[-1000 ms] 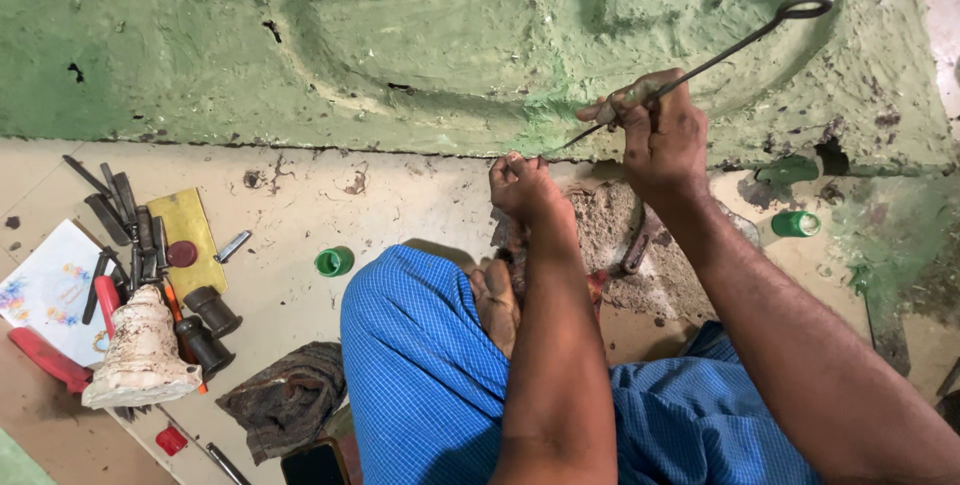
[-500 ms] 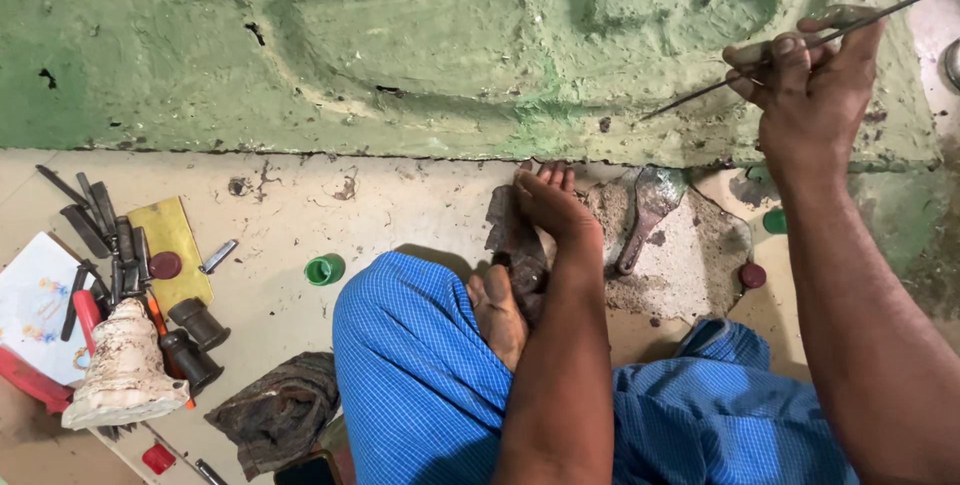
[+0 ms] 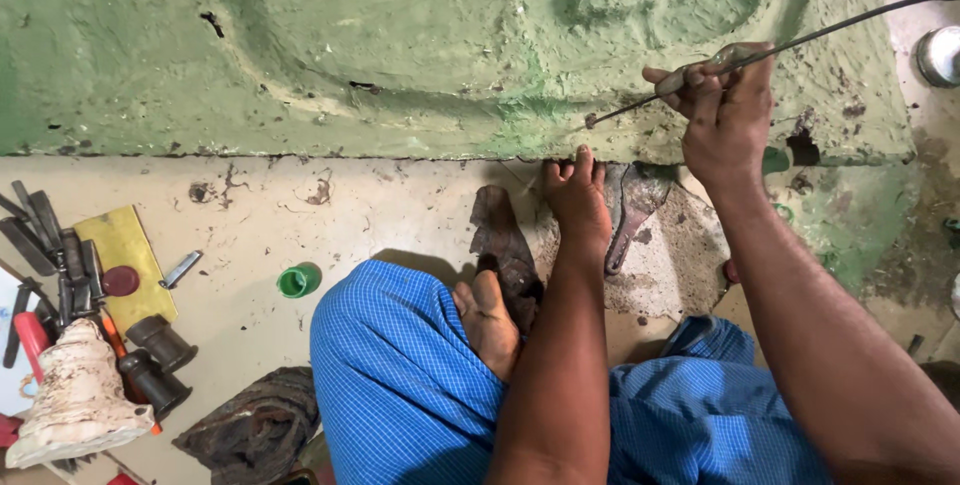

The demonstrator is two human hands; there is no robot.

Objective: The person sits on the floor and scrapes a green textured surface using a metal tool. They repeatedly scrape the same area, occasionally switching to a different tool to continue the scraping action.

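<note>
While the big green block point(image 3: 420, 55) fills the top of my view with its shallow relief shapes, I judge the work on it partly done — the forms are pressed in, yet the lower edge near the floor is rough and crumbled, with bare patches and cracks left to dress. The pale floor point(image 3: 380, 215) below carries a damp dark mound point(image 3: 660, 245) just under that edge, so material is at hand and not used up.

My right hand point(image 3: 725, 110) is closed in a firm grip around a long thin metal rod point(image 3: 800, 42); the rod runs up to the right edge of the view, and its near tip sits at the block's lower edge. My left hand point(image 3: 577, 195) is nearly flat, fingers together and loosely curled, pressing on the floor at the foot of the block, beside a small dark trowel-like tool point(image 3: 628, 210) — it grips nothing that I can see.

Off left lie a white bell-shaped mould point(image 3: 75, 400), a cluster of hand tools point(image 3: 60, 255) and a small green cap point(image 3: 297, 280).
</note>
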